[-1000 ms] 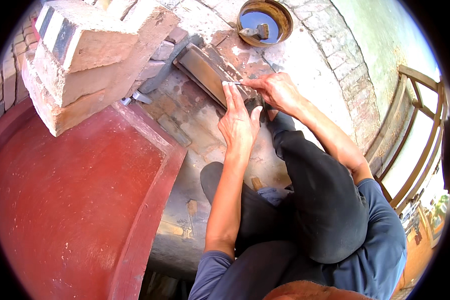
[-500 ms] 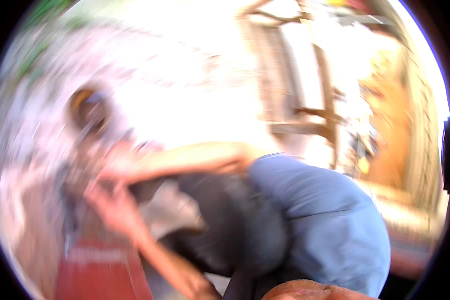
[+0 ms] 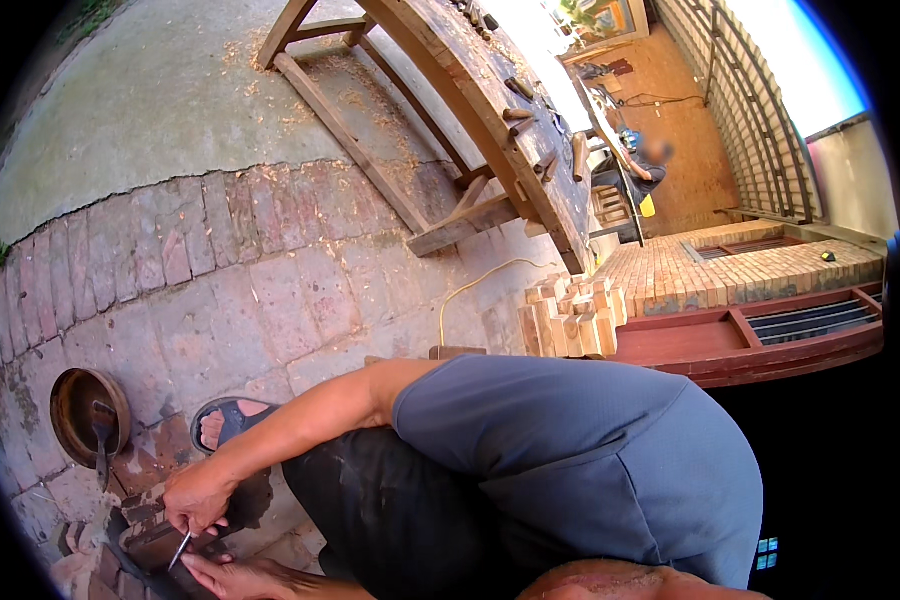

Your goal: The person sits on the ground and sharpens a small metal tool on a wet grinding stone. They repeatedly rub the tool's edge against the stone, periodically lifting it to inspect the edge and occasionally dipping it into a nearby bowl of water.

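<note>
My right hand [image 3: 198, 500] is closed around a slim metal tool [image 3: 180, 550], its bright shaft slanting down to the left. Just below it, my left hand [image 3: 232, 578] has its fingers drawn together close to the shaft. Anything between those fingers is too small to make out. Dark blocks [image 3: 155, 548] lie under and beside both hands. Behind my right hand stands a round brown bowl [image 3: 60, 408] with a brush [image 3: 102, 432] leaning in it. My sandalled foot [image 3: 232, 424] is planted next to the right forearm.
A wooden workbench [image 3: 470, 100] with tools on top stands beyond me, shavings scattered beneath. Stacked wood pieces [image 3: 570, 315] rise near its end. A yellow cord [image 3: 460, 295] crosses the brick paving [image 3: 210, 300]. Another person [image 3: 642, 175] sits at a farther table.
The view has swung and sharpened from a heavy blur. My hands now appear lower, and the bowl lies farther left and lower. The workbench has come into plain view.
</note>
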Available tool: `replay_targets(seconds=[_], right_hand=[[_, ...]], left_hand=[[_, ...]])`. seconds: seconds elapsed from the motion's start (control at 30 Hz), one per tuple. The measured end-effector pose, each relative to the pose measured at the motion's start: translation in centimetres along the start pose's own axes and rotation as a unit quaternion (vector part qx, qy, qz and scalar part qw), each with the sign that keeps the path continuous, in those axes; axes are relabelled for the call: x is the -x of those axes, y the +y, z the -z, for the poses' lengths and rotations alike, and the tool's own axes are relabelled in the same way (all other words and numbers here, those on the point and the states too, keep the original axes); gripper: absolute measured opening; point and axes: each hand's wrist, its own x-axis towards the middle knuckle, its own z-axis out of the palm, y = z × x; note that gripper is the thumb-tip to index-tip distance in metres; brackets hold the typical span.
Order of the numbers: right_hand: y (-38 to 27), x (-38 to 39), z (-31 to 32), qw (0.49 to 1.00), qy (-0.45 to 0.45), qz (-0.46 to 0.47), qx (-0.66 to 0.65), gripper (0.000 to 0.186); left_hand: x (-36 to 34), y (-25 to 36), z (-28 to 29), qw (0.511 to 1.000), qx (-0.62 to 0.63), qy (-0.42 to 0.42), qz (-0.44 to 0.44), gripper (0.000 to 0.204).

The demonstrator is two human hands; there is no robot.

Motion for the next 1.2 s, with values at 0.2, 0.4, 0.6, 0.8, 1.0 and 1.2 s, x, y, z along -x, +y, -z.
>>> replay_targets(seconds=[0.2, 0.4, 0.6, 0.8, 1.0, 1.2], right_hand=[[1.8, -1.2, 0.4, 0.990, -0.027, 0.070, 0.118, 0.024], [0.2, 0.4, -0.1, 0.957, 0.112, 0.128, 0.234, 0.050], [-1.7, -0.1, -0.3, 0.942, 0.073, 0.048, 0.324, 0.052], [-1.2, -0.1, -0.5, 0.936, 0.056, 0.033, 0.347, 0.046], [-0.4, -0.5, -0.1, 0.934, 0.068, 0.013, 0.350, 0.042], [-1.2, -1.1, 0.0, 0.934, 0.053, 0.003, 0.352, 0.039]], left_hand=[[-1.7, -1.8, -1.1, 0.984, 0.099, 0.060, 0.135, 0.036], [-1.2, 1.8, -1.6, 0.970, 0.188, 0.002, 0.152, 0.026], [1.7, 0.1, -0.8, 1.000, -0.012, -0.007, 0.010, 0.031], [2.3, 0.0, -0.3, 0.987, -0.147, -0.038, -0.057, 0.039], [1.4, 0.0, -1.2, 0.964, -0.239, -0.104, -0.061, 0.050], [0.3, -0.5, -1.2, 0.949, -0.279, -0.127, -0.074, 0.058]])
